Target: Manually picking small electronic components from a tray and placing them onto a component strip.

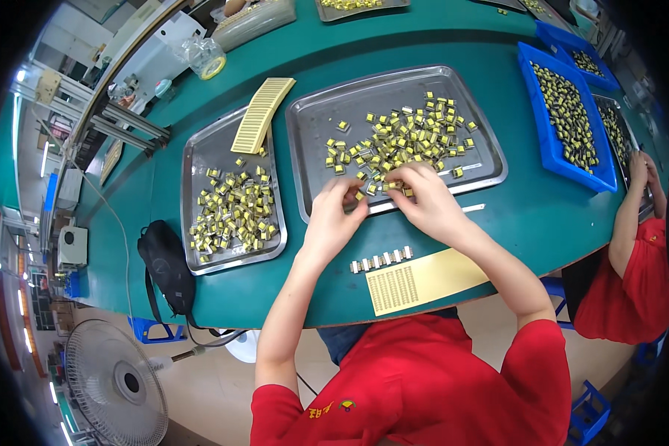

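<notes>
Dozens of yellow-wrapped electronic components (422,135) fill the larger metal tray (311,111) from its middle to its front edge. At that edge the left hand (334,212), fingers narrowed, meets 1 component; the right hand (431,202), similarly curled, touches others. I cannot tell whether either grips.

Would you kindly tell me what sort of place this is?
Probably a small-parts assembly workshop: metal trays and a blue bin hold heaps of yellow parts on a green bench, and a co-worker in red is at the right.
</notes>
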A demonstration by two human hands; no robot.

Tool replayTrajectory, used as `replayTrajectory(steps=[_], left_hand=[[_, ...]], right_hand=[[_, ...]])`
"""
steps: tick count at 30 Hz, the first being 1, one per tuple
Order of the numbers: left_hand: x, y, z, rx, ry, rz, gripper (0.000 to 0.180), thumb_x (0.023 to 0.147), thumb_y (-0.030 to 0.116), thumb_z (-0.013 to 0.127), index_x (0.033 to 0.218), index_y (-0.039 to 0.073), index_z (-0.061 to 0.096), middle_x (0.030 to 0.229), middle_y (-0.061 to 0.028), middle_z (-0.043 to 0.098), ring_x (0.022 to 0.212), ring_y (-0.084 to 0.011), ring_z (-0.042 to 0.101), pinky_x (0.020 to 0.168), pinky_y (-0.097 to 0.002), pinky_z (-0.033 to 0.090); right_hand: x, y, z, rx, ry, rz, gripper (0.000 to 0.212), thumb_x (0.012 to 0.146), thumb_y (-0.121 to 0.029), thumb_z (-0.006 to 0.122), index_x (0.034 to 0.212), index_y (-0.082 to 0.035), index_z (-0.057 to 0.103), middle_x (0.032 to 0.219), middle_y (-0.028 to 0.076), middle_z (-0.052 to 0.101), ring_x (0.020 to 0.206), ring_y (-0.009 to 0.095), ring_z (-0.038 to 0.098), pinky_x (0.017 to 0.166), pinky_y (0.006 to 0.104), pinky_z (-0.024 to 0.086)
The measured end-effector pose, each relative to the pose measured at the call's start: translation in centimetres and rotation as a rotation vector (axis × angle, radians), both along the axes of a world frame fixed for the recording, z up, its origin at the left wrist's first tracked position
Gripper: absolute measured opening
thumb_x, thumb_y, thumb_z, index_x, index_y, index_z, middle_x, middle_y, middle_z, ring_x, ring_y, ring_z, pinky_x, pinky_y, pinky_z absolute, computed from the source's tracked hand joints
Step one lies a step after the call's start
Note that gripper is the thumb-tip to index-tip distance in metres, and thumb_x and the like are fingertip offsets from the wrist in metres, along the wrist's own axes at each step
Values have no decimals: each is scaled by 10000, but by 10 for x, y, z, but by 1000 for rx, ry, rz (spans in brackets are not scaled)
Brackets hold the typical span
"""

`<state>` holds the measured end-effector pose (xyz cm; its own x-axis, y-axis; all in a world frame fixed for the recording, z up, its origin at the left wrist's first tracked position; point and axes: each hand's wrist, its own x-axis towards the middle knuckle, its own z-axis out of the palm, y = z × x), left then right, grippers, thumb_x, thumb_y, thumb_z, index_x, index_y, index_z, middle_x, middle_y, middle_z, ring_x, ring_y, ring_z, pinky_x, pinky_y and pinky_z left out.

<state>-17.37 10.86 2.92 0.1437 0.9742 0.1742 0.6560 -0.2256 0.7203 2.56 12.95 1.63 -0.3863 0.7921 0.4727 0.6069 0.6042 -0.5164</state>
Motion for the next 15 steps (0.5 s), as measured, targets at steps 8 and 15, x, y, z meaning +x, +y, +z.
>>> replayTrajectory(steps=[8, 15], left_hand=[[13, -35, 10, -623, -870, -106, 264, 955, 91, 619, 1185, -37, 636, 1110, -79, 675, 974, -141, 634, 914, -289, 496], [25, -40, 0, -712, -923, -144, 259, 933, 61, 638, 1174, -32, 621, 1126, -110, 670, 1045, -171, 639, 947, -310, 500]], right_hand=[[36, -33, 16, -1374, 1083, 193, 349, 984, -193, 589, 1269, 8, 581, 1105, 87, 662, 966, 132, 612, 837, 267, 487], [52, -57, 1, -1356, 1166, 146, 333, 975, -171, 608, 1263, -8, 571, 1150, 98, 649, 989, 148, 620, 851, 275, 487]])
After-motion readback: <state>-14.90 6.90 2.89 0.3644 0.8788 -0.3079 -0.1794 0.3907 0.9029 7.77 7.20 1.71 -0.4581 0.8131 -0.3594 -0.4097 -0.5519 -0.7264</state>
